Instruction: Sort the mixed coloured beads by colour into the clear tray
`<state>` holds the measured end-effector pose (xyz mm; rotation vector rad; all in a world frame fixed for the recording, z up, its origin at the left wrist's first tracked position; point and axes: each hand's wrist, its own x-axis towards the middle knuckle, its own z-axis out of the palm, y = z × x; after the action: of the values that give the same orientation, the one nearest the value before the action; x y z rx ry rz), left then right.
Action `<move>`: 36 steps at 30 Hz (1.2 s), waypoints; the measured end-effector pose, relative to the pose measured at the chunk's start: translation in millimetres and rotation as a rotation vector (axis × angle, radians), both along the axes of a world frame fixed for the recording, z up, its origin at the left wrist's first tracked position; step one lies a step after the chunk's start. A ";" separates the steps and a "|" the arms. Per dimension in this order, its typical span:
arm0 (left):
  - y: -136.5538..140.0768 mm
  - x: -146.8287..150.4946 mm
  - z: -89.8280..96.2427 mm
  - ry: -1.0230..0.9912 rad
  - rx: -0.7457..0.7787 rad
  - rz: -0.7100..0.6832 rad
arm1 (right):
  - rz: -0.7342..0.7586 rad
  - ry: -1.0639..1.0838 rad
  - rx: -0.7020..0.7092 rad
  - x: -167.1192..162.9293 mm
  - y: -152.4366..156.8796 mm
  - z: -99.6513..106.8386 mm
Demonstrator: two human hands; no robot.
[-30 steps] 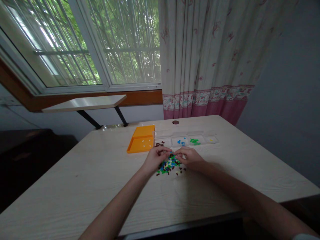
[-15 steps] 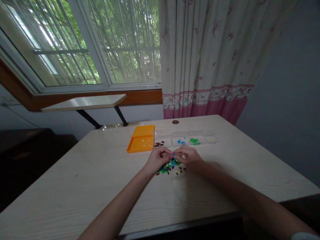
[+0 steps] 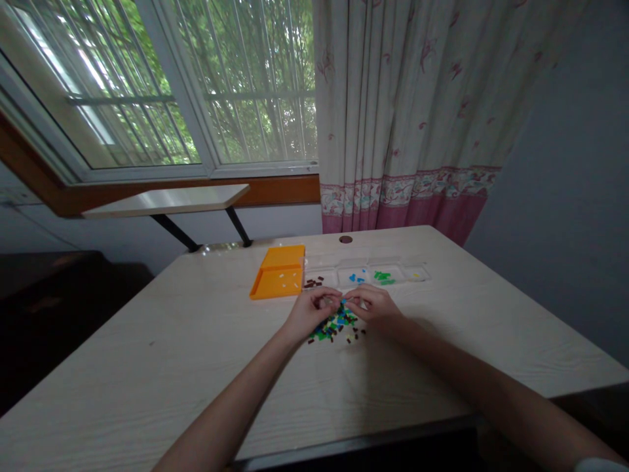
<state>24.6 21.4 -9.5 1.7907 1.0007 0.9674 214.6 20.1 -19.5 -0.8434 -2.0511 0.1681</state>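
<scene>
My left hand point(image 3: 310, 313) and my right hand point(image 3: 376, 307) meet over a loose pile of small building pieces point(image 3: 339, 323) in blue, green, brown and pale yellow. Between their fingertips is a small blue piece point(image 3: 343, 301), pinched from both sides; its exact shape is too small to make out. The fingers of each hand are curled and closed. Part of the pile is hidden behind my left fingers.
Beyond the hands stands an open orange case point(image 3: 275, 284) with several white bits. To its right, a clear compartment tray point(image 3: 339, 278) holds brown pieces point(image 3: 313, 282), blue pieces point(image 3: 357, 277), green pieces point(image 3: 383, 277) and a yellow piece point(image 3: 416, 275). A raised shelf point(image 3: 167, 200) stands at the back left.
The fingertips have shifted slightly and more of the blue piece shows between them. The pile, case and tray look the same.
</scene>
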 end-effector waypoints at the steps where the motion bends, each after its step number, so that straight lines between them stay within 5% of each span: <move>1: -0.5 -1.7 2.6 0.067 0.063 0.010 | -0.016 0.014 0.029 2.2 0.5 2.0; 6: -4.0 -10.3 13.9 0.498 0.373 -0.059 | -0.197 0.109 0.135 16.7 2.1 17.0; 13: -8.3 -8.3 15.1 0.786 0.513 -0.225 | -0.218 0.096 0.182 19.6 0.4 22.4; 36: -10.5 -4.6 13.6 0.815 0.425 -0.218 | -0.217 0.113 0.165 20.0 2.0 17.5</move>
<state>20.0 10.9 4.1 2.6903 1.0786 0.2949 234.6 22.0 -2.0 -0.9245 -1.8267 -0.0716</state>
